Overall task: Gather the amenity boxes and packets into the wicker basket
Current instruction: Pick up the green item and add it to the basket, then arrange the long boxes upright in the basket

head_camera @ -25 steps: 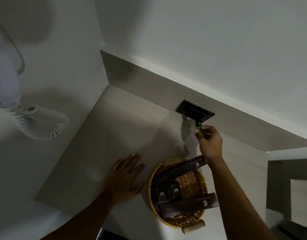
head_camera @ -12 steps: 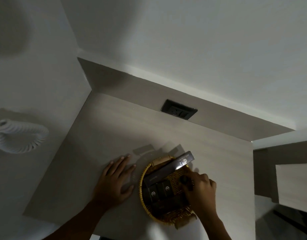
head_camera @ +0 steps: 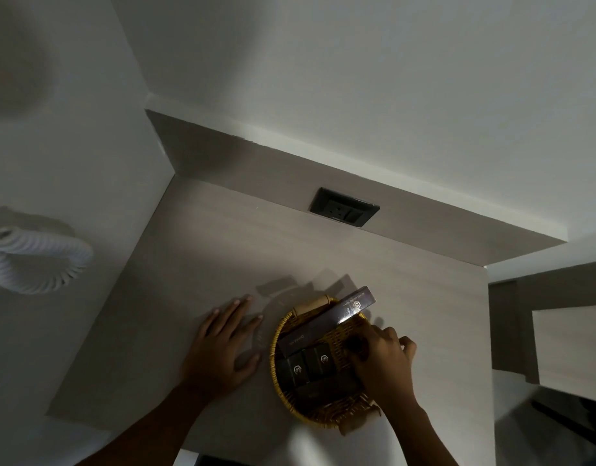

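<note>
A round wicker basket (head_camera: 275, 334) stands on the pale countertop (head_camera: 222, 250). A long dark box (head_camera: 326, 322) lies slanted across its far side, one end poking over the rim. Two small dark boxes (head_camera: 297, 368) (head_camera: 320, 359) sit side by side below it. My right hand (head_camera: 382, 363) reaches into the basket's right half, fingers curled on a small dark item (head_camera: 354, 344); dim light hides what it is. My left hand (head_camera: 222, 351) lies flat on the counter just left of the basket, fingers spread, holding nothing.
A black wall socket (head_camera: 344, 211) is set in the backsplash behind the basket. A white coiled cord (head_camera: 41, 264) hangs on the left wall. The counter ends in a wall at the left and drops at the right to a lower ledge (head_camera: 572, 348).
My right hand came down from beside the socket into the basket with a small item and now covers the basket's right half. The left hand stayed flat on the counter.
</note>
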`<action>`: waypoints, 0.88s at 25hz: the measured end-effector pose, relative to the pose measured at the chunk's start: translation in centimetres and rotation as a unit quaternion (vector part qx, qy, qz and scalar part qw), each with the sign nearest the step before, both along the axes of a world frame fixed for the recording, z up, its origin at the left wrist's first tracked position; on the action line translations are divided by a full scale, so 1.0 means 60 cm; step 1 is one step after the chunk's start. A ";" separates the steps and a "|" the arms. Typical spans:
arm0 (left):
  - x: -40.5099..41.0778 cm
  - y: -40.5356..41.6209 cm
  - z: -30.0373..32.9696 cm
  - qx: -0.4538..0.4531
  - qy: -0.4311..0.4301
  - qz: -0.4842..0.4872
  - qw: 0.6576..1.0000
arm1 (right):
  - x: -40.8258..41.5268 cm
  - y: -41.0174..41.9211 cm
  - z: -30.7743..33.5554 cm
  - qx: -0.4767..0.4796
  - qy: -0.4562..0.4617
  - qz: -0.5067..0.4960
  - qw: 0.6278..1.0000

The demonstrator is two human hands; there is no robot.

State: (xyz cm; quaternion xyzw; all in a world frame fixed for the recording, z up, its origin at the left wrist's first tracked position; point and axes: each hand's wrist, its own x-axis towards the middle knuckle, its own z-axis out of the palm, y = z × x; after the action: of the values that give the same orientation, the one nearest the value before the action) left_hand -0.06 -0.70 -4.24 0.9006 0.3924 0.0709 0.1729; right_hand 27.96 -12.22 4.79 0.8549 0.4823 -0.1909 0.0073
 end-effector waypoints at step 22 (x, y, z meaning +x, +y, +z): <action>0.034 0.010 0.081 -0.142 -0.023 0.057 0.988 | -0.103 -0.169 0.084 0.090 0.268 -0.471 0.835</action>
State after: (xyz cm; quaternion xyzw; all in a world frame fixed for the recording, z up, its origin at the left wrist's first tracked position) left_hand 2.00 -0.07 0.62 0.8412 0.4451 0.0451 0.3036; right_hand 21.79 -22.36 9.81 0.8908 0.0190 -0.3488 -0.2906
